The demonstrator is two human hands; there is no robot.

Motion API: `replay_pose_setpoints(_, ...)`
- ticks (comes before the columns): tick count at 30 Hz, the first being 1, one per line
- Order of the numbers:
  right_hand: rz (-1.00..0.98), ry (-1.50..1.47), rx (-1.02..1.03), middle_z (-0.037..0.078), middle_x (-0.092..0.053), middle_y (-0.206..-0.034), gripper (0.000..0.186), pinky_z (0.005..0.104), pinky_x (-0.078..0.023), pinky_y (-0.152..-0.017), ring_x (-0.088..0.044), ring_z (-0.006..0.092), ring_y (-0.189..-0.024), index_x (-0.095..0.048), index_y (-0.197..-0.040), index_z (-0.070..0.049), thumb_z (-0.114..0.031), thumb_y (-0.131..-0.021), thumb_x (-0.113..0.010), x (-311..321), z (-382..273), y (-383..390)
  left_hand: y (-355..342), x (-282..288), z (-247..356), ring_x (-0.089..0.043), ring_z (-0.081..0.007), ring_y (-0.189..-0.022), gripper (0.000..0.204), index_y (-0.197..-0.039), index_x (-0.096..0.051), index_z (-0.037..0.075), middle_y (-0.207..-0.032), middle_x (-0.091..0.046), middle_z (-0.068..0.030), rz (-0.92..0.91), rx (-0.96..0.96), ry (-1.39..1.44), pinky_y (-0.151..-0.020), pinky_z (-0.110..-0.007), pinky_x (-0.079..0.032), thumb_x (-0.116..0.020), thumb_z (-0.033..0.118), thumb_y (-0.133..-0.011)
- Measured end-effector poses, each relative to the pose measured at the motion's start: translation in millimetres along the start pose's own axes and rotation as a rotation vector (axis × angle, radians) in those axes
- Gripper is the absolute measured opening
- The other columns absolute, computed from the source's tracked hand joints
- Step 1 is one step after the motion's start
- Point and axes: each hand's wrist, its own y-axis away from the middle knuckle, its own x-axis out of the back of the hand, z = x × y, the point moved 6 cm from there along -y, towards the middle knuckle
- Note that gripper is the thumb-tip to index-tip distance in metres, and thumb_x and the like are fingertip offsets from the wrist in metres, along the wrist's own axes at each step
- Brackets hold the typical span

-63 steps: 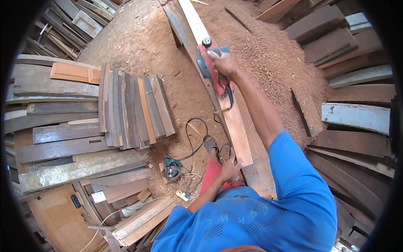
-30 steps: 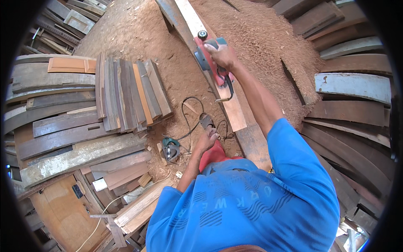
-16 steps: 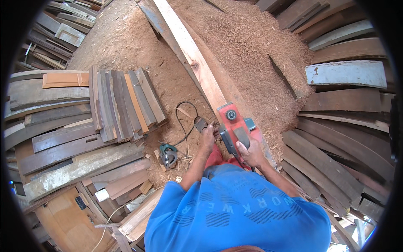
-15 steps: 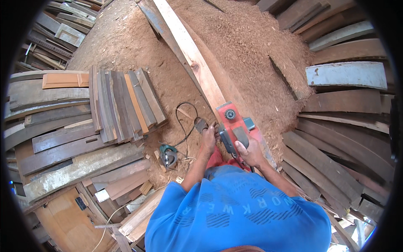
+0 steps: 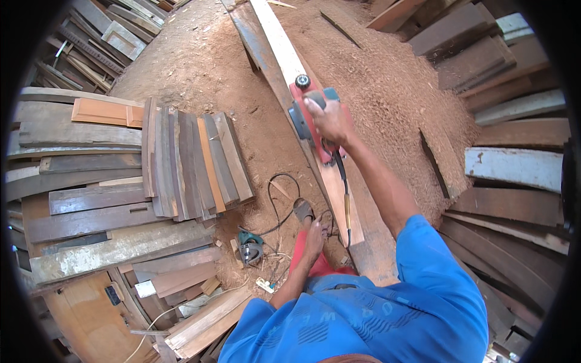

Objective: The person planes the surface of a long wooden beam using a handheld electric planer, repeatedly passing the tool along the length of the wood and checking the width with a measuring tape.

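Note:
My right hand (image 5: 333, 123) grips the rear handle of a red electric planer (image 5: 311, 124), its fingers wrapped round it. The planer rests on a long pale wooden board (image 5: 275, 36), which lies on a darker plank bench (image 5: 375, 254). From the planer's back end a black power cord (image 5: 343, 172) runs toward me, partly inside a tan sleeve. Down by my left leg, my left hand (image 5: 315, 237) is closed around a loop of that dark cord, beside my shoe (image 5: 302, 209). The exact finger grip there is small and partly hidden.
On the ground at left lies a green and grey power tool (image 5: 250, 248) with a dark cord, near a white power strip (image 5: 264, 285). Stacked planks (image 5: 187, 163) fill the left side. More boards (image 5: 514, 169) line the right, past heaped wood shavings (image 5: 393, 78).
My right hand has pushed the planer forward along the board, away from my body, and the arm is now stretched out. My left hand has come off the planer's side, down by my leg.

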Motion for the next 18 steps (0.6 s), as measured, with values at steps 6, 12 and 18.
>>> replay_pose_setpoints(6, 0.046, 0.053, -0.054, 0.01, -0.067, -0.072, 0.065, 0.0401, -0.051, -0.068, -0.067, 0.0215, -0.072, -0.07, -0.086, -0.004, -0.067, -0.096, -0.055, -5, -31, -123, -18, 53, -11, -0.063, -0.0232, -0.109, 0.054, -0.15, -0.042, -0.003, -0.122, -0.065, -0.0181, 0.128, -0.075, -0.22, -0.095, -0.034, -0.049, -0.03, 0.033, -0.112)
replay_pose_setpoints(12, -0.032, 0.005, -0.11, 0.013, -0.072, -0.086, 0.061, 0.0378, -0.052, -0.075, -0.069, 0.0218, -0.086, -0.074, -0.101, -0.004, -0.063, -0.095, -0.059, -2, -32, -113, -8, 68, 15, -0.062, -0.0261, -0.113, 0.05, -0.148, -0.043, -0.004, -0.128, -0.063, -0.0201, 0.201, -0.092, -0.273, -0.101, -0.036, -0.048, -0.033, 0.029, -0.112)
replay_pose_setpoints(18, -0.092, -0.03, 0.046, 0.006, -0.066, -0.077, 0.044, 0.0351, -0.049, -0.063, -0.064, 0.0168, -0.072, -0.071, -0.106, -0.004, -0.046, -0.099, -0.06, 22, 11, 46, 0, 36, 56, -0.058, -0.0311, -0.118, 0.05, -0.145, -0.045, -0.005, -0.129, -0.061, -0.0227, 0.17, -0.213, -0.39, -0.102, -0.038, -0.046, -0.034, 0.03, -0.111)
